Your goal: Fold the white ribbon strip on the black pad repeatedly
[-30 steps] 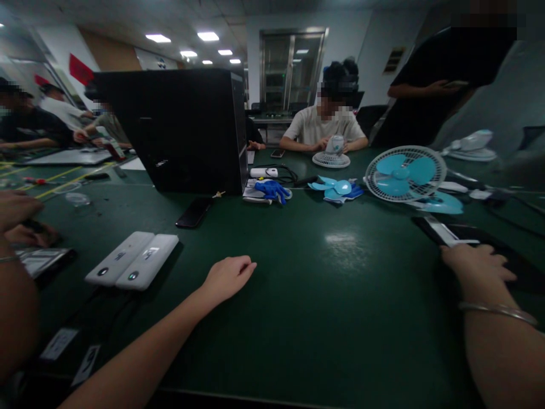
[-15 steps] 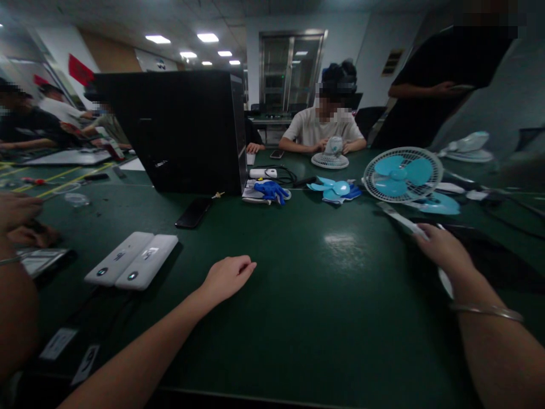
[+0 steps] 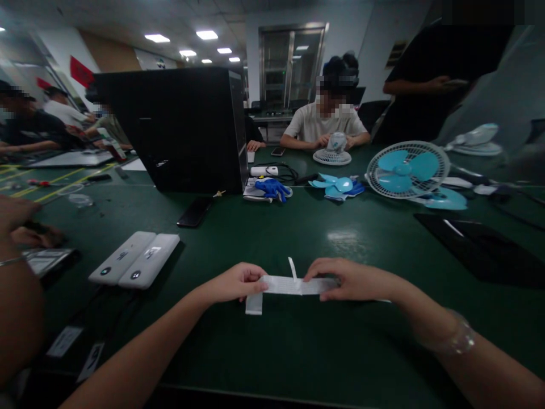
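Both hands are together over the near middle of the green table (image 3: 272,346). Between them is a white paper strip (image 3: 279,284) with faint rows of marks, stretched level from hand to hand. My left hand (image 3: 236,282) pinches its left end, where a short flap hangs down below the fingers. My right hand (image 3: 353,278) is closed round the right part, thumb below and fingers above. A narrow white tab stands up from the strip's middle, beside my right fingertips. Part of the strip is hidden by my right hand.
Two white power banks (image 3: 149,261) with cables lie left, a phone (image 3: 195,212) beyond. A black computer case (image 3: 179,130) stands behind. Blue gloves (image 3: 275,189), fan blades (image 3: 336,184) and a caged fan (image 3: 407,170) line the back. A black panel (image 3: 481,250) lies right. Co-workers sit around.
My right hand has come from the right side to the middle, bringing the white strip from near the black panel. My left hand, earlier loosely curled on its own, now pinches the strip's left end.
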A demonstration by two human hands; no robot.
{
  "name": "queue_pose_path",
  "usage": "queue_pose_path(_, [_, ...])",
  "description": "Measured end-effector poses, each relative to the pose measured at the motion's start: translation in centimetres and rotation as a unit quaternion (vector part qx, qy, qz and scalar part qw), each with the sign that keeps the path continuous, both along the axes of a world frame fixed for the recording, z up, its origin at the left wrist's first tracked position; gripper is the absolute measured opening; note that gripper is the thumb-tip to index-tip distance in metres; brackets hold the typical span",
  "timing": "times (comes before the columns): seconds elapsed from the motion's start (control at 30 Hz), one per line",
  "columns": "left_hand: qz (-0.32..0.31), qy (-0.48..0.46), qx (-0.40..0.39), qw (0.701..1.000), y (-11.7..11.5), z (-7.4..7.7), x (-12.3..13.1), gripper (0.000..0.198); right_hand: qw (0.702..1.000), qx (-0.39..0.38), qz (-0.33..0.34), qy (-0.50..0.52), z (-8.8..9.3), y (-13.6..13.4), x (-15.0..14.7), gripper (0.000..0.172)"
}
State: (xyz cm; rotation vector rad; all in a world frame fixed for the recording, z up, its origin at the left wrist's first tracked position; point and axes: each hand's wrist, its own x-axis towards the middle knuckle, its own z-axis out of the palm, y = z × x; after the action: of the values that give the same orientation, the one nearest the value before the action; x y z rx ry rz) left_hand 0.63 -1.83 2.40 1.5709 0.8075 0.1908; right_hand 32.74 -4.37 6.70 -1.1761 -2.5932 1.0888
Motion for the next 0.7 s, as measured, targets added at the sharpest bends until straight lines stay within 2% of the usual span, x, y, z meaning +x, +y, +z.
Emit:
queue_pose_path(0.07, [-0.024,0.007,0.000,1.000,-0.1,-0.1,-0.1,0.034,0.998,-0.008,-0.040,-0.052,-0.5,1.3,2.6,0.059])
queue_pose_path(0.13, [-0.032,0.008,-0.001,0.999,-0.1,-0.3,-0.1,0.033,0.977,0.043,-0.166,-0.127,-0.7,3.1,6.2,0.063])
queue_pose_path(0.17, [-0.034,0.008,0.000,0.999,-0.1,-0.4,-0.1,0.033,0.946,0.092,-0.260,-0.169,-0.7,3.9,8.2,0.064])
queue_pose_path(0.2, [-0.036,0.006,0.000,0.999,0.0,-0.5,-0.1,0.034,0.894,0.145,-0.368,-0.209,-0.7,4.5,10.2,0.063])
queue_pose_path(0.23, [-0.038,0.006,-0.002,0.999,0.0,-0.6,-0.1,0.033,0.858,0.165,-0.429,-0.231,-0.7,4.9,12.3,0.066])
queue_pose_path(0.33, [-0.044,0.007,-0.005,0.999,0.2,-0.8,-0.1,0.033,0.751,0.183,-0.570,-0.279,-1.3,4.5,18.0,0.073])
queue_pose_path(0.43, [-0.043,0.003,0.000,0.999,0.2,-0.9,-0.1,0.032,0.659,0.113,-0.679,-0.303,-3.2,3.0,22.8,0.080])
queue_pose_path(0.5, [-0.041,0.004,0.003,0.999,0.2,-1.0,-0.1,0.031,0.643,0.072,-0.702,-0.297,-4.6,2.4,25.2,0.085])
queue_pose_path(0.57, [-0.038,0.005,0.001,0.999,0.1,-1.0,-0.2,0.031,0.644,0.065,-0.704,-0.293,-5.7,2.4,26.7,0.090])
queue_pose_path(0.7, [-0.046,-0.001,-0.008,0.999,0.0,-1.0,-0.3,0.029,0.619,0.081,-0.718,-0.306,-6.3,3.0,27.3,0.092])
